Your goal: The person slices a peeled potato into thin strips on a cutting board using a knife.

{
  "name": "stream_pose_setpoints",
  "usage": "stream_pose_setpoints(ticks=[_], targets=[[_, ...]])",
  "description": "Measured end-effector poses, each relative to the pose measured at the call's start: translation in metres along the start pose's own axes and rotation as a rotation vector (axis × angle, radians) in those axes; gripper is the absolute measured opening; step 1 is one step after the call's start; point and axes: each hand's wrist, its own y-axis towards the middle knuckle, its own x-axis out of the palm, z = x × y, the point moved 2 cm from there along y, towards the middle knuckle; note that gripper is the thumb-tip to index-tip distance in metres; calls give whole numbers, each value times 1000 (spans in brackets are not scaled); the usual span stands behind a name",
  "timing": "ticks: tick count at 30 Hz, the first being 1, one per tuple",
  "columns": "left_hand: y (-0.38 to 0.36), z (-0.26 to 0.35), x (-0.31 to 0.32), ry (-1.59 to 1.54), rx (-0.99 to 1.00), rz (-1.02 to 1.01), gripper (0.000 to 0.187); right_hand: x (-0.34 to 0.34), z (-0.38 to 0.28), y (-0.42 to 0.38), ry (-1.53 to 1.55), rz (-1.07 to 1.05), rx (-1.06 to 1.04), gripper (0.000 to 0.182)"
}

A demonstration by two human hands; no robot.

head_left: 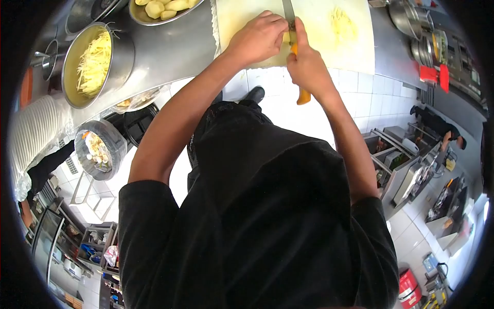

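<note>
My right hand (pixel 310 69) grips the yellow handle of a knife (pixel 303 96), its index finger stretched along the blade side. The blade points away from me over the white cutting board (pixel 321 54). Beside the blade, my left hand (pixel 261 37) is closed with its fingers curled, fingertips close to the knife. What sits under those fingers is hidden. To the right on the board lies a small pile of pale yellow shreds (pixel 342 24), which look like cut potato.
Left of the board, a metal bowl holds peeled potatoes (pixel 163 9). Nearer, a deep metal bowl (pixel 123 56) contains yellow shreds. A lined bin (pixel 117 149) with scraps stands below the steel counter (pixel 177 44). Metal bowls (pixel 404 18) are at right. Another person (pixel 437 123) works at far right.
</note>
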Motion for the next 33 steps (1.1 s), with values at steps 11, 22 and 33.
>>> stream_pose_setpoints(ticks=[11, 22, 33], targets=[[0, -2, -2, -17, -16, 24, 6, -27, -23, -17, 97, -162, 168, 78], [3, -5, -3, 3, -11, -5, 8, -21, -14, 6, 150, -116, 122, 80], [-11, -2, -5, 84, 27, 3, 10, -2, -8, -15, -11, -36, 35, 81]])
